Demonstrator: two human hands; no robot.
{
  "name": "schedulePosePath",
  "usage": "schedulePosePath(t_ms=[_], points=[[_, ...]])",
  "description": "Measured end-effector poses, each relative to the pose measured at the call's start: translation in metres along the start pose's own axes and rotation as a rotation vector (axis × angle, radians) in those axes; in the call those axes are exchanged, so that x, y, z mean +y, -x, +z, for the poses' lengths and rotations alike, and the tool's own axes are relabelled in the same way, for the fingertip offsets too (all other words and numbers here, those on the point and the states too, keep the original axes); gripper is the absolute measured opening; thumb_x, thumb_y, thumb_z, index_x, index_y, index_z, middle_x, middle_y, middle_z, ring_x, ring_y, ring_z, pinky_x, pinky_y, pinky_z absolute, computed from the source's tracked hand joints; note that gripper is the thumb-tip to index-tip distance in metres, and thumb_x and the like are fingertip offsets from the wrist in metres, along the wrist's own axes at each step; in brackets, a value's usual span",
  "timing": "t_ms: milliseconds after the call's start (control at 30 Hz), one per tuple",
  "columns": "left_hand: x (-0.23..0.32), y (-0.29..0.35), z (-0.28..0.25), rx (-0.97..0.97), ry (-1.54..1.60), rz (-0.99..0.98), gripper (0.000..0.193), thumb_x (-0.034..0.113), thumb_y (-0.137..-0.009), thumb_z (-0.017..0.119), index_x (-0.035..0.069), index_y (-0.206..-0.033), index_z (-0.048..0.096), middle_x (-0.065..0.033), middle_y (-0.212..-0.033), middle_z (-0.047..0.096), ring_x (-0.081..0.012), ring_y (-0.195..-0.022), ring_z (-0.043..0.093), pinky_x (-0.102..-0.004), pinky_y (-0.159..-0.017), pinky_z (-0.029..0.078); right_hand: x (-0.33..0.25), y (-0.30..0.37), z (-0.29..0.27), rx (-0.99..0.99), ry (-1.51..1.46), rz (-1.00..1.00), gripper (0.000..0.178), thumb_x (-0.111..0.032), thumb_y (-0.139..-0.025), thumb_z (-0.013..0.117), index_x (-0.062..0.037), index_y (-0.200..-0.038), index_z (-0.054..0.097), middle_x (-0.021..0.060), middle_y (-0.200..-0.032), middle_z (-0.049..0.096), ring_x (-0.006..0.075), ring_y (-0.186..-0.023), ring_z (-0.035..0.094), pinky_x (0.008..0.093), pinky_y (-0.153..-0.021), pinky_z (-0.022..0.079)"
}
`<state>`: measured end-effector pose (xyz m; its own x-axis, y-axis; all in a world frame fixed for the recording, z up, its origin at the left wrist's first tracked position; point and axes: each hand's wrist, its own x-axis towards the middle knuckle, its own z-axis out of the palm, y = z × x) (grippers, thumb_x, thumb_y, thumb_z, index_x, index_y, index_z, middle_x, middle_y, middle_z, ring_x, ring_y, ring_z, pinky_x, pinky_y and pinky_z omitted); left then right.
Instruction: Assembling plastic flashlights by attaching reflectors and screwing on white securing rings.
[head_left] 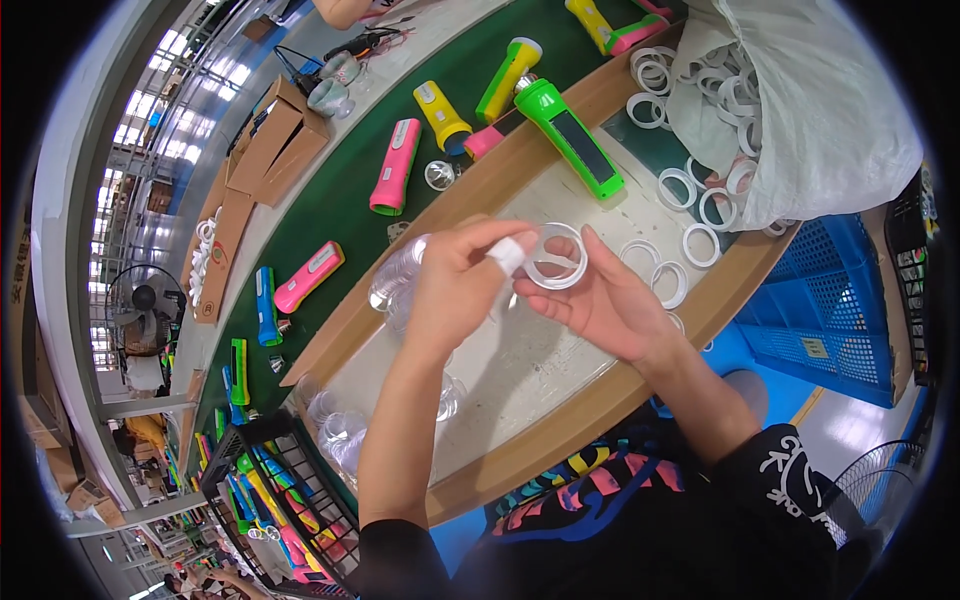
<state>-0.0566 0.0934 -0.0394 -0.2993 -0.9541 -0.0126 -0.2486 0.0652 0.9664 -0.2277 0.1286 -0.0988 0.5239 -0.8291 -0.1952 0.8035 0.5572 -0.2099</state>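
- White ring (pixel 558 285) held above the cardboard-edged tray (pixel 545 452); palm-up right hand (pixel 620 305) grasps its rim between thumb and fingers, apparently keeping the opening clear.
- Left hand (pixel 462 280) angles inward, fingertips at the opposite edge; whether they grip, cannot tell.
- Clear discs (pixel 402 272) lie left, loose rings (pixel 701 265) right, seemingly within each hand's reach.

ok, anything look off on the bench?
One green flashlight lies across the tray's far cardboard wall, unlike the nearby pink flashlight on the green surface. White rings lie loose outside the white sack: maybe spilled, maybe deliberate.
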Motion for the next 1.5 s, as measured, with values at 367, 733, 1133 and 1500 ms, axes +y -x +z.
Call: schedulePosePath(t_ms=[367,733,1133,1500], points=[[-0.069,-0.192,-0.011,-0.063,-1.133,-0.01,0.037,0.032,-0.087,0.041,0.01,-0.108,0.062,-0.0182,-0.102,0.064,-0.0349,-0.096,0.061,-0.0451,-0.082,0.047,-0.013,-0.002,-0.008,-0.063,-0.066,-0.11,0.04,-0.039,-0.097,0.035,-0.0048,-0.108,0.053,0.0299,-0.123,0.048,0.0365,-0.112,0.054,0.0413,-0.094,0.047],[-0.024,-0.094,-0.08,0.203,-0.111,-0.291,0.052,0.05,-0.083,0.063,0.001,-0.099,0.063,-0.0025,-0.081,0.06,-0.0111,-0.07,0.056,-0.0261,-0.061,0.044,-0.009,-0.002,-0.002,-0.033,-0.062,0.013,0.032,-0.03,-0.096,0.043,-0.0022,-0.108,0.052,0.023,-0.111,0.058,0.0338,-0.109,0.056,0.041,-0.096,0.045],[0.03,0.002,-0.003,-0.029,0.826,0.115,0.067,0.07,-0.077,0.049,0.007,-0.101,0.052,-0.001,-0.08,0.043,-0.0142,-0.073,0.039,-0.0297,-0.069,0.036,0.032,0.015,0.013,-0.024,-0.077,0.09,0.036,-0.036,-0.095,0.045,-0.0044,-0.113,0.046,0.0194,-0.111,0.056,0.0341,-0.109,0.056,0.0412,-0.096,0.045],[0.024,0.029,-0.003,0.109,1.346,0.249,0.059,0.066,-0.076,0.055,0.011,-0.097,0.051,0.0,-0.077,0.043,-0.0131,-0.072,0.037,-0.0277,-0.07,0.034,0.041,0.021,0.001,-0.106,-0.113,0.063,0.046,-0.033,-0.095,0.038,-0.0051,-0.131,0.039,0.0194,-0.12,0.053,0.0346,-0.105,0.058,0.0427,-0.092,0.047]])
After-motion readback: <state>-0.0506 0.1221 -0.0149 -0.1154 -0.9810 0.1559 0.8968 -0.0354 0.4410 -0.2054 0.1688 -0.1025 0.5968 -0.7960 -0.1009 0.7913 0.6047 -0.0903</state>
